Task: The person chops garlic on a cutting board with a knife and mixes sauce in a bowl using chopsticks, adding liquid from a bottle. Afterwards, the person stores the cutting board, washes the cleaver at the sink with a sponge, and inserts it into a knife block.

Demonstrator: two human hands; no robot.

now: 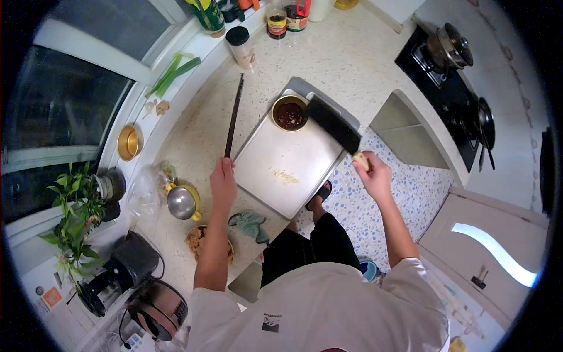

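My left hand is closed around the lower end of a pair of dark chopsticks, which point away from me over the counter. In my right hand is the pale handle of a cleaver. Its broad dark blade slants up and left above the board, close to a gold-coloured bowl of dark sauce with pale bits. That bowl stands at the far end of a silvery cutting board. Nearer to me, a small heap of chopped pale pieces, apparently garlic, lies on the board.
A lidded jar and sauce bottles stand at the back. Left are green onions, an empty gold bowl, a yellow-handled metal bowl, a bowl of brown chunks and a cloth. A stove is at right.
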